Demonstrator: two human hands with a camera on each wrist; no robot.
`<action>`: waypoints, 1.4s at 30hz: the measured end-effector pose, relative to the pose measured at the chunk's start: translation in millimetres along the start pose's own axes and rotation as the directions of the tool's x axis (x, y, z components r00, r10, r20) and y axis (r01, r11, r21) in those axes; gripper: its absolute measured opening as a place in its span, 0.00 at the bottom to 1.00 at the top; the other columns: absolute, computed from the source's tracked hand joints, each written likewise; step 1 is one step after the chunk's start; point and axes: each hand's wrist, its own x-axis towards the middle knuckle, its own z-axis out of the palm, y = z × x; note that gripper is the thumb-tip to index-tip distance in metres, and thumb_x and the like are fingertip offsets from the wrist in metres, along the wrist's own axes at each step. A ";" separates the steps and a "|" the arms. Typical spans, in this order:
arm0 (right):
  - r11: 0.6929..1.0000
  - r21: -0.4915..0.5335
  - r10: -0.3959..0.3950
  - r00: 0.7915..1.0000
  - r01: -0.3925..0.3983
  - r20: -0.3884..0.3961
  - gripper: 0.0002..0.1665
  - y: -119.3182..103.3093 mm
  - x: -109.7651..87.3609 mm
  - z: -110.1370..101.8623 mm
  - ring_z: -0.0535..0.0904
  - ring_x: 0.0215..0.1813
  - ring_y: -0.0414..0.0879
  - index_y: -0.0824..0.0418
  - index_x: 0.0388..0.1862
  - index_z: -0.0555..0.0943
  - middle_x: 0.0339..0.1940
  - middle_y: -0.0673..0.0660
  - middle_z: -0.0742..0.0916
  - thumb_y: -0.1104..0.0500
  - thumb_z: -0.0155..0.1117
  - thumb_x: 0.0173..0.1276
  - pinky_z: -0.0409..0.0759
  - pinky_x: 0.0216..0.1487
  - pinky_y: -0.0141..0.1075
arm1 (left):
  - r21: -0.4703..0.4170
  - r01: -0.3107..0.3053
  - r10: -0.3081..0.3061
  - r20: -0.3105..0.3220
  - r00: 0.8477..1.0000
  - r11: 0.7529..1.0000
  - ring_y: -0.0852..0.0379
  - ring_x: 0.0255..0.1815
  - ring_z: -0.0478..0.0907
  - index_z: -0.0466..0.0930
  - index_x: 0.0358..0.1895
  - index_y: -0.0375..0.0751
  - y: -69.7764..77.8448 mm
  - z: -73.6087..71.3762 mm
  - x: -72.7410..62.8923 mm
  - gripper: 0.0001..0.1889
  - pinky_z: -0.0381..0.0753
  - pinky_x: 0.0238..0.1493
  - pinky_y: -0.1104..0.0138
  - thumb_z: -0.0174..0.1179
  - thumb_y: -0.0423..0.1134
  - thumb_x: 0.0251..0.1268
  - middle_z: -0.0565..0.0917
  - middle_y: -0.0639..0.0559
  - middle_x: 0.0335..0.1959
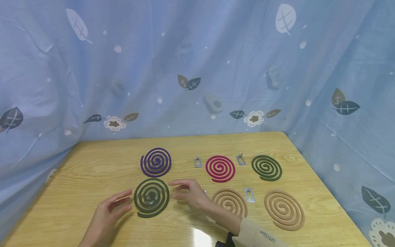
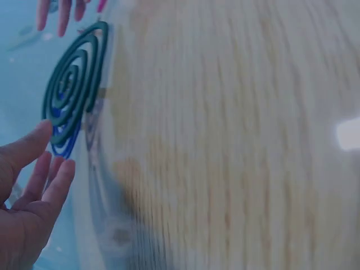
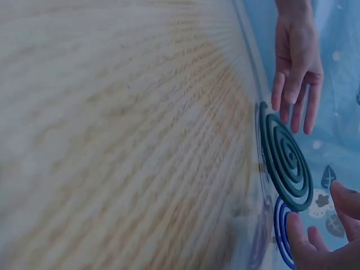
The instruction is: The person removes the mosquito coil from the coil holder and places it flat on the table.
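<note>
A dark green mosquito coil (image 1: 151,196) sits raised off the table on a small metal stand (image 1: 153,203), visible through its rings. My left hand (image 1: 111,207) is at its left, thumb and fingers spread apart. On the other side my right hand (image 1: 189,192) hovers with its fingers pointing toward the coil. Neither hand holds anything. The left wrist view shows the green coil (image 2: 70,84) standing clear above the wood, left fingertips close to its edge. In the right wrist view, right fingertips (image 3: 296,225) are near the coil's rim, overlapping a blue-purple coil behind.
Behind lies a purple coil (image 1: 156,162). To the right are a magenta coil (image 1: 219,167), another green coil (image 1: 266,167) and two tan coils, one (image 1: 228,205) partly behind my right forearm, the other (image 1: 282,206) farther right. Metal stands (image 1: 198,162) lie among them. A blue curtain (image 1: 197,51) borders the table.
</note>
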 end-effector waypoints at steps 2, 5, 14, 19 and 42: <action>1.000 -0.016 0.023 1.000 -0.023 -0.008 0.22 0.3 2.8 3.5 0.74 0.59 0.62 0.66 0.55 0.80 0.59 0.61 0.80 0.70 0.66 0.60 0.83 0.51 0.36 | 0.030 -0.042 0.042 -0.006 0.999 0.999 0.73 0.46 0.78 0.77 0.54 0.26 -2.8 1.1 1.6 0.23 0.80 0.44 0.81 0.67 0.24 0.52 0.79 0.70 0.51; 0.998 -0.028 0.050 0.998 -0.051 -0.024 0.23 1.2 6.2 6.6 0.74 0.59 0.61 0.63 0.56 0.80 0.60 0.60 0.80 0.70 0.67 0.59 0.84 0.52 0.39 | 0.069 -0.111 0.111 -0.007 0.994 0.991 0.71 0.45 0.79 0.77 0.52 0.24 -4.7 4.7 4.8 0.24 0.82 0.44 0.79 0.69 0.21 0.47 0.83 0.57 0.51; 0.997 -0.027 0.069 0.998 -0.069 -0.008 0.24 5.5 15.1 12.6 0.76 0.57 0.62 0.64 0.55 0.80 0.61 0.63 0.79 0.73 0.66 0.58 0.85 0.49 0.38 | 0.085 0.004 -0.007 0.039 0.999 0.996 0.44 0.46 0.82 0.75 0.56 0.26 1.7 10.6 7.8 0.28 0.86 0.44 0.66 0.68 0.20 0.45 0.79 0.31 0.52; 0.998 -0.004 0.055 0.998 -0.055 0.000 0.24 8.7 18.1 15.7 0.78 0.53 0.61 0.67 0.55 0.80 0.60 0.64 0.79 0.76 0.65 0.57 0.86 0.44 0.35 | 0.098 -0.004 0.000 0.038 0.999 0.995 0.44 0.45 0.82 0.74 0.56 0.24 1.2 11.3 7.7 0.29 0.86 0.44 0.65 0.68 0.20 0.44 0.79 0.30 0.52; 0.979 0.167 0.122 0.992 -0.116 -0.027 0.27 14.5 24.4 24.1 0.83 0.45 0.60 0.70 0.57 0.78 0.55 0.67 0.81 0.81 0.60 0.57 0.88 0.41 0.41 | 0.094 0.078 -0.081 0.037 0.996 0.993 0.47 0.46 0.82 0.74 0.57 0.27 2.5 15.1 10.8 0.28 0.86 0.43 0.67 0.69 0.23 0.47 0.78 0.31 0.54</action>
